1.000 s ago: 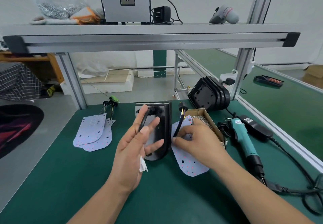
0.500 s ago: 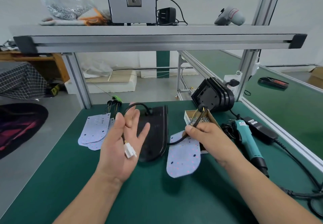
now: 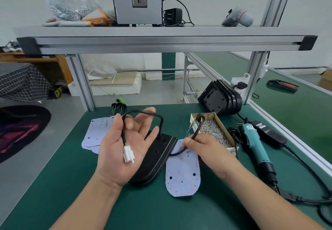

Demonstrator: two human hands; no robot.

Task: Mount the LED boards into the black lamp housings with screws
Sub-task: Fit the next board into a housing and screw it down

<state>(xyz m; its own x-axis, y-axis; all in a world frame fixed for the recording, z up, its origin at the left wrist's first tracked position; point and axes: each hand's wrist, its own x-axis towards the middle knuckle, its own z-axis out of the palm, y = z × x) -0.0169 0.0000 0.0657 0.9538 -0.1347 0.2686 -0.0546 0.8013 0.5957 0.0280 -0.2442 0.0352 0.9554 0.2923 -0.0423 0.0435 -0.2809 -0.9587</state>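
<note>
My green bench mat (image 3: 53,184) lies under an aluminium shelf (image 3: 161,39) on grey posts (image 3: 81,82). Beyond is a pale grey floor (image 3: 158,93) and a white wall (image 3: 21,5). Far left I see a wooden table (image 3: 36,59), a checked cloth (image 3: 19,80) and a dark rug (image 3: 21,127). A second green bench (image 3: 296,114) stretches away on the right. The light is soft and even.

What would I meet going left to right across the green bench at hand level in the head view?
Stack of LED boards → left hand → black lamp housing → loose LED board → box of screws → teal electric screwdriver.
</note>
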